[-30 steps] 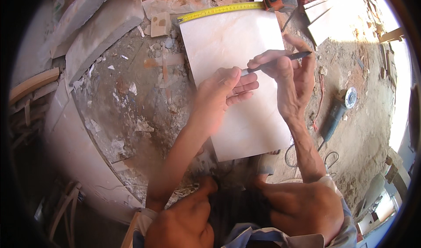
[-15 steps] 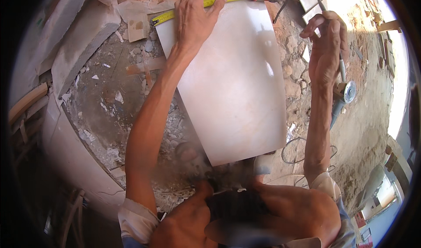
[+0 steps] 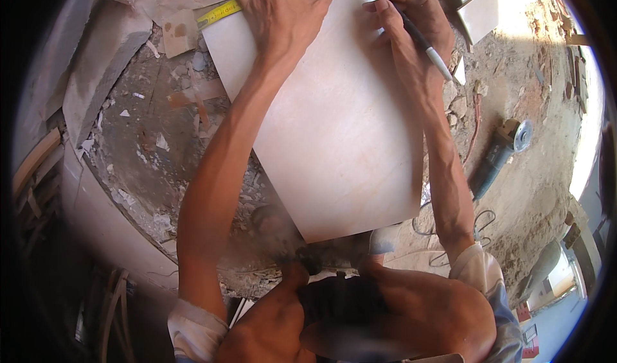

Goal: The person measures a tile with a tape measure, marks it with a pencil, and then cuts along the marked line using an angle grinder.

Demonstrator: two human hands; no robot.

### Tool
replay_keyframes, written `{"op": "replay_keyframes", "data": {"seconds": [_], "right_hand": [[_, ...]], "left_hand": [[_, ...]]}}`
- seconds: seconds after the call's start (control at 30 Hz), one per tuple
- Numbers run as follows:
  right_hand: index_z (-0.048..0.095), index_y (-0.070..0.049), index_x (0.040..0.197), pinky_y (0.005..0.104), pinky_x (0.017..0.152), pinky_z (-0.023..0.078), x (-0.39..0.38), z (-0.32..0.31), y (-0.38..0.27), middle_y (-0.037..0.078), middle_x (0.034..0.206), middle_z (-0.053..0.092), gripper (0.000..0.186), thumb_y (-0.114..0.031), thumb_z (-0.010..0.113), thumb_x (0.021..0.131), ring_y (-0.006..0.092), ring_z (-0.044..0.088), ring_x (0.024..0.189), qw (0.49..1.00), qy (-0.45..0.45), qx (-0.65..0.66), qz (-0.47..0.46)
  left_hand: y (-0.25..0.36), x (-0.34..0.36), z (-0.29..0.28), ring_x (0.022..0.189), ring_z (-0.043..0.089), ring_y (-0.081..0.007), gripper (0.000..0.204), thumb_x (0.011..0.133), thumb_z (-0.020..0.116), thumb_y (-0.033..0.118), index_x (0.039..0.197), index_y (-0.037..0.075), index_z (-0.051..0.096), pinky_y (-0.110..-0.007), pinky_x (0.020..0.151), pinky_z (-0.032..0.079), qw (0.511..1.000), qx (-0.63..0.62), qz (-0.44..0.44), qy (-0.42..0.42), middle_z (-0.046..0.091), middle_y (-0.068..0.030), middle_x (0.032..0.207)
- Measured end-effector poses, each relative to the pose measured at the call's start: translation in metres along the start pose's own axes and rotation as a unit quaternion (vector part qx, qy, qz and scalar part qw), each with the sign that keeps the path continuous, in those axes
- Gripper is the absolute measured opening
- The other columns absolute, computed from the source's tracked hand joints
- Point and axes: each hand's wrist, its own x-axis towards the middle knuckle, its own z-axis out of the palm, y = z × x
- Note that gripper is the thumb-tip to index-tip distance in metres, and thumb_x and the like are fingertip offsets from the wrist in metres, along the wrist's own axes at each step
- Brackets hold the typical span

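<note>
A large pale, glossy tile (image 3: 340, 138) lies in front of my knees, its near end cut at a slant. Across its far edge runs a yellow tape measure blade (image 3: 220, 12). My left hand (image 3: 283, 19) presses this blade against the tile, fingers and thumb spread along it. The ends of those fingers are cut off by the top of the picture. Between the fingers of my right hand (image 3: 421, 26) is a pen (image 3: 421, 40), dark at the front and white at the back. Its tip points up and left over the far right part of the tile, close to the blade.
An angle grinder (image 3: 498, 154) rests on the rough ground at the right, with a cable (image 3: 485, 225) nearby. Broken tile pieces (image 3: 475, 9) lie at the far right. Pale slabs (image 3: 106, 61) lean at the left, and rubble and chips cover the ground around.
My right hand has swung left with the pen, from beside the tile to over its far right corner. The tape measure's orange case has slipped mostly out of the picture at the top.
</note>
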Motion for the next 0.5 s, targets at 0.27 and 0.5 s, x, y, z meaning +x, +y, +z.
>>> {"op": "replay_keyframes", "data": {"seconds": [0.27, 0.5], "right_hand": [[0.066, 0.001, 0.127, 0.0248, 0.074, 0.057, 0.009, 0.016, 0.006, 0.011, 0.102, 0.077, 0.020, -0.006, 0.065, 0.108, 0.0121, 0.071, 0.085, 0.995, 0.027, 0.092, 0.019], [0.070, 0.001, 0.124, 0.0278, 0.076, 0.059, 0.008, -0.003, -0.039, 0.011, 0.105, 0.076, 0.022, -0.016, 0.064, 0.111, 0.0135, 0.071, 0.086, 0.997, 0.052, 0.060, 0.010]], "left_hand": [[0.008, -0.001, 0.003, 0.110, 0.067, -0.0343, 0.032, 0.090, 0.084, 0.031, 0.115, 0.013, 0.076, -0.048, 0.106, 0.040, 1.000, 0.028, -0.013, 0.006, 0.077, -0.0114, 0.108], [0.003, -0.004, 0.005, 0.114, 0.067, -0.0337, 0.033, 0.090, 0.084, 0.030, 0.116, 0.012, 0.075, -0.050, 0.109, 0.039, 0.998, -0.022, -0.050, -0.025, 0.077, -0.0111, 0.112]]}}
